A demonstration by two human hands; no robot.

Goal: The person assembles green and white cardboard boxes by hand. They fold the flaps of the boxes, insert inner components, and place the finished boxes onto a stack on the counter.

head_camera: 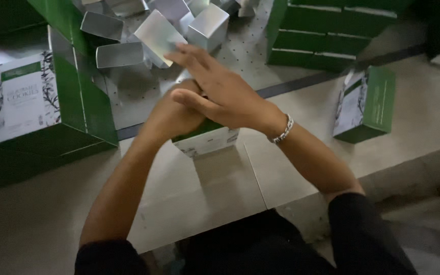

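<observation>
A small green and white carton stands on the grey work surface in front of me. My left hand is wrapped around its top from the left. My right hand, with a chain bracelet on the wrist, lies over the left hand and the carton's top, fingers stretched toward the back left. The carton's upper part is hidden under both hands.
Several silver inner boxes lie piled at the back. A large green display carton stands at the left, stacked green cartons at the back right, and one small green and white carton at the right.
</observation>
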